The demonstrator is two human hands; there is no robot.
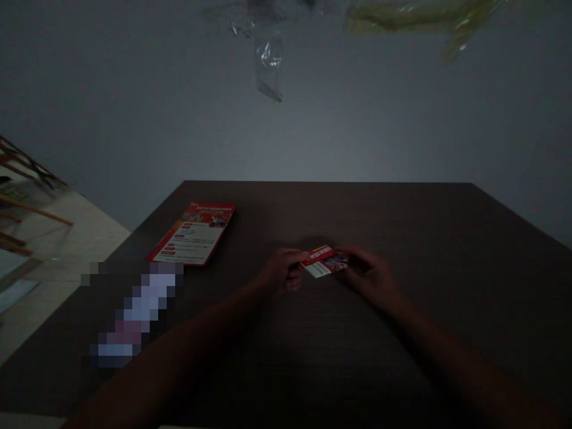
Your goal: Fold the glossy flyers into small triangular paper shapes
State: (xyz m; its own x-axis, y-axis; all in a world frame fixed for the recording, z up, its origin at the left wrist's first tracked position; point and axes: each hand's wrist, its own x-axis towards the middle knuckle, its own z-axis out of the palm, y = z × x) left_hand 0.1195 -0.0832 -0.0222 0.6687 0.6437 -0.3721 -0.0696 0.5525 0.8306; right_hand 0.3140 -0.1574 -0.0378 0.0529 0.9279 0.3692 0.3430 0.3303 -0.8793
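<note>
Between my hands, above the middle of the dark table [286, 333], is a small folded red and white leaflet [322, 262] with a printed picture. My left hand [286, 271] pinches its left edge, the other fingers curled in. On the opposite side, my right hand [369, 271] grips the right edge between thumb and fingers. Whether the leaflet touches the tabletop I cannot tell. Farther left lies a stack of larger red and white printed leaflets [194, 235], apart from both hands.
A pixelated, bright strip [143, 310] lies left of my left forearm. Behind the table stands a pale wall [339, 131], with a clear plastic bag [269, 62] and yellowish plastic [411, 19] at the top. Wooden furniture legs [36, 208] show on the floor at left.
</note>
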